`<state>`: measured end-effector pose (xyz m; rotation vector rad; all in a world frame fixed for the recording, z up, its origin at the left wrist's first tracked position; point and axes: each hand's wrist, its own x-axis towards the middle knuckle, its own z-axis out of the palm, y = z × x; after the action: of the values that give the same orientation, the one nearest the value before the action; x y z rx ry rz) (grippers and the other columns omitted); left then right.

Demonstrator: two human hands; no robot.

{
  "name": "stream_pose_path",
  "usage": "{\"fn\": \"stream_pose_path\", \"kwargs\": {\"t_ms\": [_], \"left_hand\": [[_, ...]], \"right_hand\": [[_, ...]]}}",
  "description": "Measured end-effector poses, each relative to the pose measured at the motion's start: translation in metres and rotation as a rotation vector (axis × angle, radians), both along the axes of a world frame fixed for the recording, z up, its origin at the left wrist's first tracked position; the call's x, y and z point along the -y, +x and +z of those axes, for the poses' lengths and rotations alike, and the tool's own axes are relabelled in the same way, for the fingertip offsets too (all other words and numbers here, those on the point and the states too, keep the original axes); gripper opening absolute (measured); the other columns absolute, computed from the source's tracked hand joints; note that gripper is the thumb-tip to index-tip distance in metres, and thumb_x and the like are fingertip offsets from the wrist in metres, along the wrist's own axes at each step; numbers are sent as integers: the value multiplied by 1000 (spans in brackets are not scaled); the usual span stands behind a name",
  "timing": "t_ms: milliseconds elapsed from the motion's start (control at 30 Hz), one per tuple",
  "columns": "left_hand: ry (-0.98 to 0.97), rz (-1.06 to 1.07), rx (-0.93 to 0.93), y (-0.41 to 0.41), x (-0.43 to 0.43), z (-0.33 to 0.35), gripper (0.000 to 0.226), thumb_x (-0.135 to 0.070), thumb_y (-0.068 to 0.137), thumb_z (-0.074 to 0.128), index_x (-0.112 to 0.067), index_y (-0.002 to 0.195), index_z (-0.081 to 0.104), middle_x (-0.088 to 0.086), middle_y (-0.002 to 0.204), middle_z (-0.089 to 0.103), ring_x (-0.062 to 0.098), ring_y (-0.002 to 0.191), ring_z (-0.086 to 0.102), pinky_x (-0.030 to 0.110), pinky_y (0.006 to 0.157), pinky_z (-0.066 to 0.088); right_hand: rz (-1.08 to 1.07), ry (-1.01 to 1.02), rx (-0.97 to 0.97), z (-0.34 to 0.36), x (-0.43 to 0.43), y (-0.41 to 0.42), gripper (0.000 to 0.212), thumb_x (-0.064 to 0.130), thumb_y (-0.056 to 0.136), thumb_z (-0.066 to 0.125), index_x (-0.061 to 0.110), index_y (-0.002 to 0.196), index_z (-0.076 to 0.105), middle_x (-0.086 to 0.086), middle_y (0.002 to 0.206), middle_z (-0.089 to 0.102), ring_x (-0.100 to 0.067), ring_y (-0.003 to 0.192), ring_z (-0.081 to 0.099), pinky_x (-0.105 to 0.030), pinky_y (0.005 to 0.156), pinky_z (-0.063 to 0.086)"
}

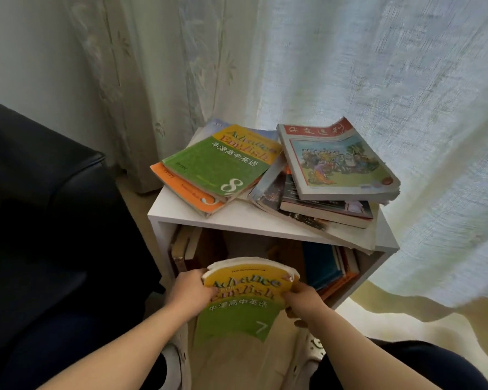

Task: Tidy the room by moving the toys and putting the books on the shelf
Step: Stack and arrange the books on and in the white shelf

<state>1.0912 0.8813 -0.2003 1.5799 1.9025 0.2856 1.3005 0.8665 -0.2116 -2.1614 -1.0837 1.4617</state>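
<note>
Sheer white curtains point(350, 66) behind a small white open-front shelf point(175, 209), loose book piles point(223, 164) on top. Left hand point(190, 291) and right hand point(302, 302) grip a yellow-and-green paperback textbook point(245, 305) just before its front opening. I'd turn it upright, then slide it into the middle gap.

1. The white shelf point(175, 205) carries two book piles, touching, on its top board.
2. The left pile point(217, 164) shows a green cover uppermost; the right pile point(338, 164), a red-headed one.
3. Below, more books point(321, 266) stand against both inner walls.
</note>
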Motion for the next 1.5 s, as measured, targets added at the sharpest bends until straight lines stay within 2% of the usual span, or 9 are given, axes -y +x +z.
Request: {"fn": "stream_pose_path", "kwargs": {"t_ms": [100, 233, 433, 533, 633, 767, 967, 1300, 1500], "left_hand": [[31, 48, -24, 3, -3, -3, 21, -22, 86, 60, -18, 106, 67, 0, 84, 64, 18, 72, 61, 22, 54, 45], [111, 42, -59, 23, -13, 2, 23, -25, 87, 57, -20, 109, 64, 4, 95, 67, 23, 86, 64, 25, 62, 44], [67, 311, 97, 69, -47, 2, 21, -24, 90, 50, -13, 100, 64, 13, 103, 65, 33, 95, 61, 32, 77, 52], [28, 345, 141, 96, -59, -1, 24, -27, 94, 47, -9, 93, 62, 14, 103, 64, 31, 95, 61, 29, 68, 45], [-10, 345, 172, 118, -63, -11, 25, -25, 95, 48, -5, 98, 62, 15, 105, 63, 31, 95, 61, 30, 67, 44], [-57, 283, 156, 138, -58, -26, 30, -27, 96, 46, -4, 107, 63, 17, 109, 63, 34, 100, 61, 36, 78, 51], [-65, 219, 195, 161, -51, -29, 35, -32, 99, 40, -9, 117, 59, 15, 114, 62, 32, 106, 59, 30, 76, 42], [-192, -206, 248, 202, -50, -47, 41, -39, 98, 36, -22, 135, 43, 9, 126, 55, 27, 113, 55, 32, 90, 46], [-239, -318, 277, 201, -47, -53, 68, -35, 88, 60, -31, 145, 24, 3, 142, 44, 25, 126, 47, 24, 90, 40]], "right_hand": [[-13, -34, 7, 5, -3, 6, 24, 32, 95, 44, 18, 114, 50, -9, 101, 62, -21, 82, 56, -29, 69, 44], [-53, -112, -5, 10, -4, 24, 17, 29, 95, 45, 17, 108, 46, -1, 91, 56, -22, 88, 58, -37, 81, 49], [-106, -109, -40, 21, -2, 46, 12, 26, 94, 49, 15, 93, 54, -4, 97, 60, -22, 89, 58, -34, 73, 50], [-128, -89, -60, 23, -2, 58, 11, 28, 94, 50, 18, 99, 52, -5, 102, 62, -19, 83, 58, -29, 66, 48], [-155, -97, -85, 21, -6, 65, 15, 27, 95, 48, 18, 83, 52, -3, 94, 61, -18, 82, 58, -32, 74, 49], [-197, -122, -102, 13, -16, 71, 16, 28, 97, 44, 16, 91, 52, 1, 81, 60, -20, 89, 57, -38, 90, 47], [-212, -139, -117, 2, -21, 80, 26, 27, 96, 44, 11, 116, 53, -6, 101, 62, -21, 88, 59, -36, 85, 48], [-284, -171, -129, -10, -18, 88, 35, 29, 90, 47, 7, 114, 61, -3, 90, 61, -18, 71, 57, -28, 67, 45], [-298, -144, -129, -10, -18, 94, 21, 25, 89, 47, 10, 97, 60, 1, 74, 61, -16, 64, 54, -25, 59, 39]]}}
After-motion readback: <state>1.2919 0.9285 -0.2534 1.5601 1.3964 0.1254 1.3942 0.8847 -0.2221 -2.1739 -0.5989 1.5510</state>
